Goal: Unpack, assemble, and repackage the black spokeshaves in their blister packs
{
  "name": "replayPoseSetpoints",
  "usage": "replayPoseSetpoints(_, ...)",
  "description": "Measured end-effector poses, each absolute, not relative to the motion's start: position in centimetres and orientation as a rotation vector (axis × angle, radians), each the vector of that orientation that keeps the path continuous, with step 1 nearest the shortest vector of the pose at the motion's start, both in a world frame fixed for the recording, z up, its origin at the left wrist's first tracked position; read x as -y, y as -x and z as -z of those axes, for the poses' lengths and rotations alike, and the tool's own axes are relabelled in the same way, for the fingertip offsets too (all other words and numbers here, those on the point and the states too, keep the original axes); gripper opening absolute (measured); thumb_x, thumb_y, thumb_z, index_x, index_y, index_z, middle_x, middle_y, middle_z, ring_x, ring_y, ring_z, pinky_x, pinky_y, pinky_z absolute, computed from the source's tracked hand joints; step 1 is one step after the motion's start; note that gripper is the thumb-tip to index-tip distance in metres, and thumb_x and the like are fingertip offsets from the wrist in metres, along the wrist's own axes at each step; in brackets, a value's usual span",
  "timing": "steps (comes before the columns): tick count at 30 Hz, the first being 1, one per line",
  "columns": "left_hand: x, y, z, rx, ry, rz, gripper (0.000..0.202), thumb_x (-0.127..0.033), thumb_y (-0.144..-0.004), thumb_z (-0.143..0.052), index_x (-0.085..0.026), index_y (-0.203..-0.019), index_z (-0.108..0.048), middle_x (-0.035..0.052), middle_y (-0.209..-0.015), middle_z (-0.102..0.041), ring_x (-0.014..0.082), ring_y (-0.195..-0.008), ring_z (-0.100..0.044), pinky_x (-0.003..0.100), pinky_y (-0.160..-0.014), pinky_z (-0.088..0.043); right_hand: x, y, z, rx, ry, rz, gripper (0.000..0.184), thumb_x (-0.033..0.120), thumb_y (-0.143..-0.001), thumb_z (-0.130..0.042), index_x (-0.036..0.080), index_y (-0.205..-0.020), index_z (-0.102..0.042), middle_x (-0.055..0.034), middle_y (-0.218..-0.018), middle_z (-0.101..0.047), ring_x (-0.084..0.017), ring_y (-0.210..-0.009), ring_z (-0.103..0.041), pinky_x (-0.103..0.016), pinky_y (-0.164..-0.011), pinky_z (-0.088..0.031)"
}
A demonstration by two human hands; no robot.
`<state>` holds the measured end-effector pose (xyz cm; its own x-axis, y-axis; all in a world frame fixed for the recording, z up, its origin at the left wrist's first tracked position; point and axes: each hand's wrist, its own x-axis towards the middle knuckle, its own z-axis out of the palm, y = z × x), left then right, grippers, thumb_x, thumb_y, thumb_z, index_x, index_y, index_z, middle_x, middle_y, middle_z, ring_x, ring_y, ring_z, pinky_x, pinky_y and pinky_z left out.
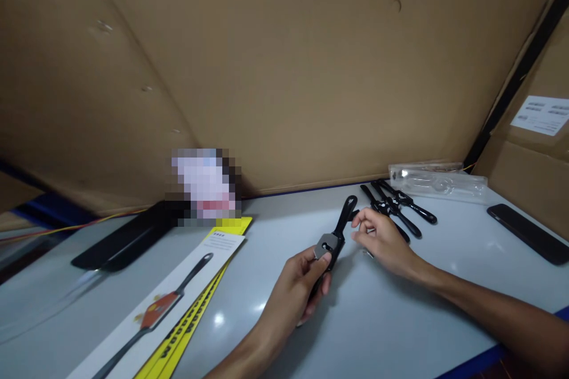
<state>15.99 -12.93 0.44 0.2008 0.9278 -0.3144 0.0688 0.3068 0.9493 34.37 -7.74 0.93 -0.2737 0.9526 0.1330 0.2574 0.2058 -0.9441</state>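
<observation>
My left hand (306, 284) grips the black metal tool (329, 240) above the tabletop (267, 219), my fingers hiding its lower end. My right hand (384, 243) is half curled beside the upper handle, covering part of the similar black tools (409, 225) behind; whether it pinches anything, I can't tell. Tabletop stretches leftward to the printed card (178, 302), which the view's lower edge cuts off.

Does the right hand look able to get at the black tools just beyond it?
Likely yes: the right hand is close to the black tools, and nothing visible blocks the way between them.
</observation>
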Motion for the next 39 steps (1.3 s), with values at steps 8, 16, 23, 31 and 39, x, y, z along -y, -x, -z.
replayPoseSetpoints(8,13.1,-16.2,-0.6,-1.150,-1.093,-0.798,0.049,-0.067,-0.074,-0.065,-0.020,-0.076,-0.052,-0.0075,-0.051,-0.050,0.0030,-0.030,-0.027,0.016,-0.029,-0.017,8.1,-34.3,-1.4,1.764,1.043,-1.581,0.009,0.020,-0.080,-0.061,0.015,-0.073,-0.062,0.0010,-0.067,-0.059,-0.006,-0.043,-0.042,-0.022,-0.043,-0.030)
replayPoseSetpoints(16,13.2,-16.0,-0.7,-1.144,-1.120,-0.798,0.049,-0.067,-0.078,-0.060,-0.019,-0.078,-0.054,-0.0059,-0.055,-0.050,0.0033,-0.034,-0.027,0.016,-0.031,-0.018,8.2,-34.2,-1.4,1.757,1.081,-1.535,0.017,0.021,-0.082,-0.061,0.016,-0.066,-0.058,0.0007,-0.064,-0.059,-0.006,-0.044,-0.044,-0.021,-0.043,-0.032)
replayPoseSetpoints(23,13.3,-16.1,-0.5,-1.152,-1.139,-0.800,0.050,-0.068,-0.078,-0.059,-0.019,-0.072,-0.054,-0.0055,-0.053,-0.048,0.0034,-0.034,-0.027,0.017,-0.032,-0.017,8.1,-34.2,-1.3,1.754,1.103,-1.570,0.017,0.022,-0.083,-0.060,0.016,-0.067,-0.060,0.0004,-0.064,-0.060,-0.007,-0.043,-0.043,-0.022,-0.044,-0.031)
replayPoseSetpoints(31,13.2,-15.5,-0.1,-1.178,-1.008,-0.835,0.043,-0.058,-0.086,-0.059,-0.020,-0.068,-0.050,-0.0099,-0.044,-0.031,0.0050,-0.040,-0.019,0.018,-0.038,-0.016,5.6,-37.1,-3.6,1.931,1.259,-0.700,0.019,0.021,-0.087,-0.058,0.018,-0.071,-0.068,0.0033,-0.057,-0.054,-0.010,-0.054,-0.044,-0.025,-0.055,-0.029)
replayPoseSetpoints(39,13.4,-15.6,-0.4,-1.190,-0.997,-0.810,0.042,-0.057,-0.086,-0.058,-0.020,-0.071,-0.049,-0.0076,-0.052,-0.043,0.0041,-0.041,-0.023,0.017,-0.037,-0.016,6.3,-37.9,-3.6,2.488,1.213,-0.440,0.013,0.012,-0.080,-0.066,0.022,-0.077,-0.074,-0.0020,-0.065,-0.066,-0.015,-0.058,-0.052,-0.029,-0.058,-0.031)
